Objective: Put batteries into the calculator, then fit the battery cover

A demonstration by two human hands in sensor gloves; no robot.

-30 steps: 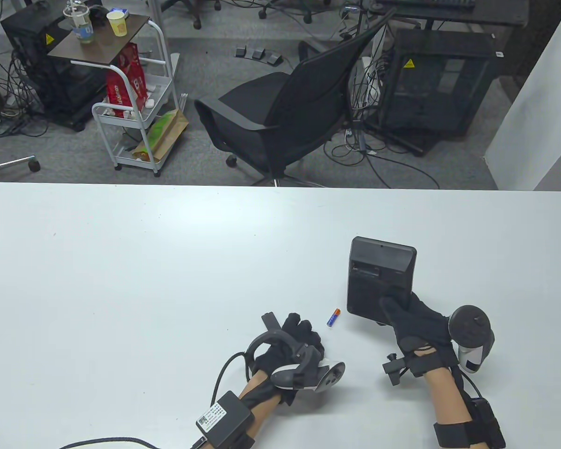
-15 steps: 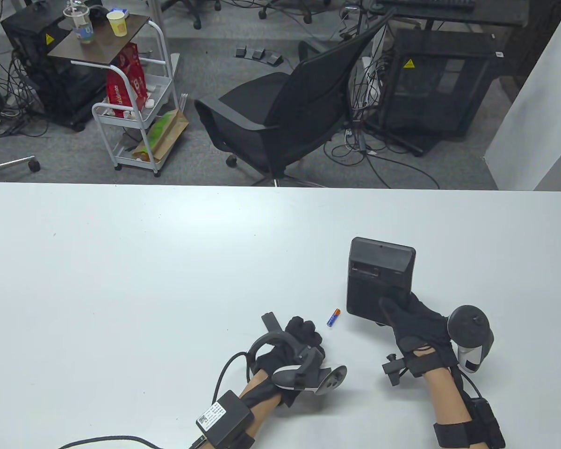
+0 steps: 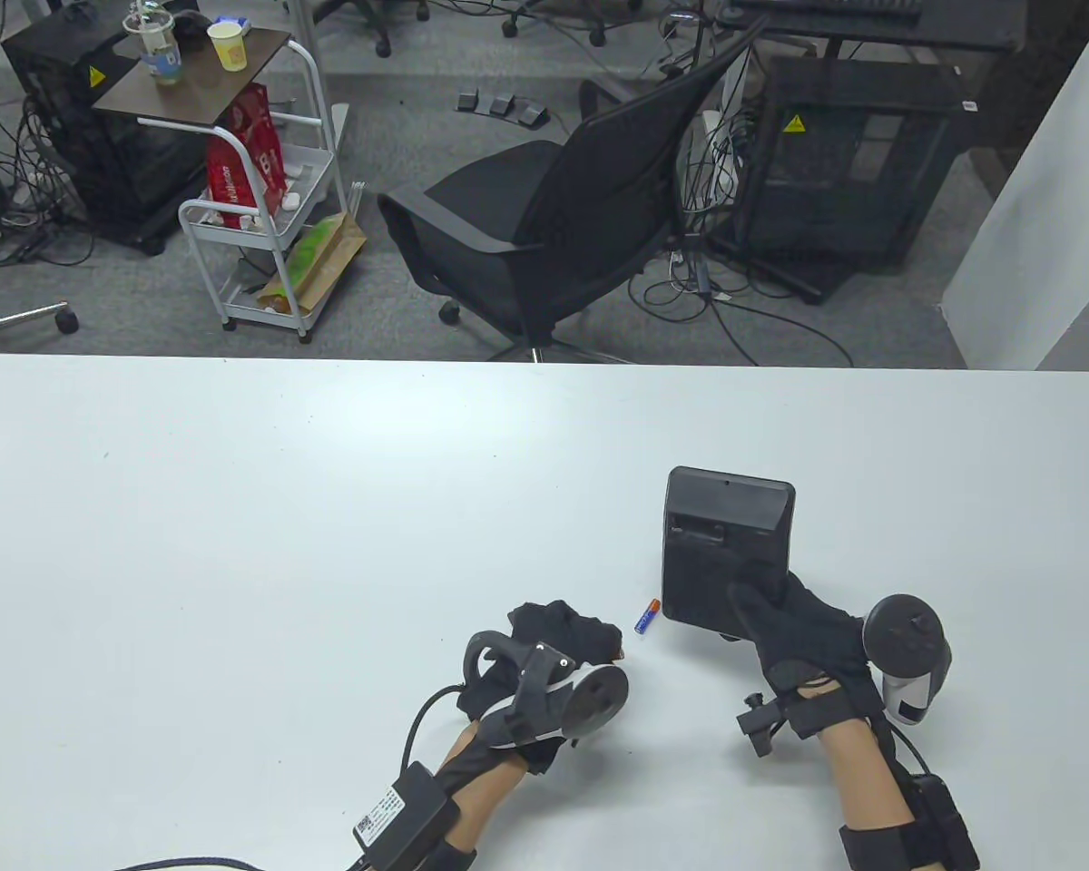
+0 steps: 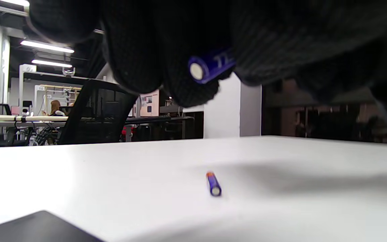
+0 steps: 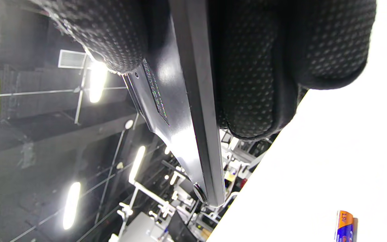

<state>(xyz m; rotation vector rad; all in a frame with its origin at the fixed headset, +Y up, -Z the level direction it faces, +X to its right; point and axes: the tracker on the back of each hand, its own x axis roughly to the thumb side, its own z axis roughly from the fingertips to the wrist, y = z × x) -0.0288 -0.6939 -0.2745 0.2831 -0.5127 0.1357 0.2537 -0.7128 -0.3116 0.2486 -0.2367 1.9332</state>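
Two small blue cylindrical batteries with orange ends: one on the worktop (image 3: 646, 616), one in the left grip (image 4: 210, 67). One flat black plastic calculator (image 3: 721, 544). One flat black battery cover (image 4: 42, 227).

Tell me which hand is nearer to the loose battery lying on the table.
Left. The left hand sits just left of the battery; the right hand is farther right, holding the calculator.

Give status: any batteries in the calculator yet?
None visibly fitted. The right hand holds the calculator back side up. The left hand grips one battery; a second battery lies on the table. Left: insert both, fit the cover.
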